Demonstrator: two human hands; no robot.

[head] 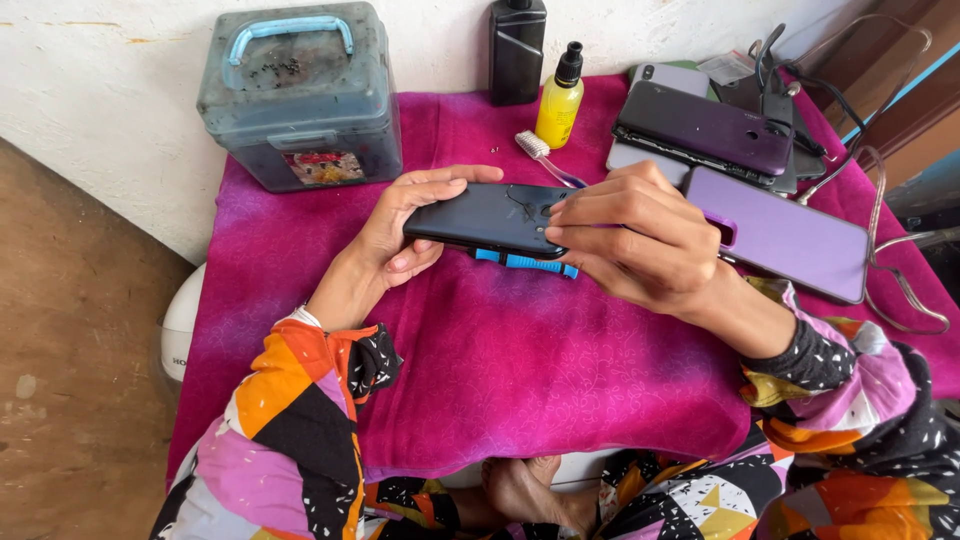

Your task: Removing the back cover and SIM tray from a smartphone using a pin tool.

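Magenta cloth (520, 370), soft with a faint pattern, covers the low table and everything sits on it. Far left, a boxy grey-blue plastic case (300, 95) with a light blue handle, dusty lid. Far right, a pile of flat phones (715, 130), one lilac phone (790, 235) lying nearer, wires looped round them. Far middle, a black bottle (517, 50), a small yellow dropper bottle (559, 100), and a toothbrush (540, 155) lying flat. Centre, held just above the cloth: a dark phone (490, 215), back up, smooth and matte, with a blue tool (528, 262) just under it. Left hand (405, 230) cups its left end, fingers closed around the edge. Right hand (635, 240) is clamped on the right end, fingertips pressing at the camera area. Step looks like working the back cover; next move likely needs steady prying at the seam, with the left hand bracing.
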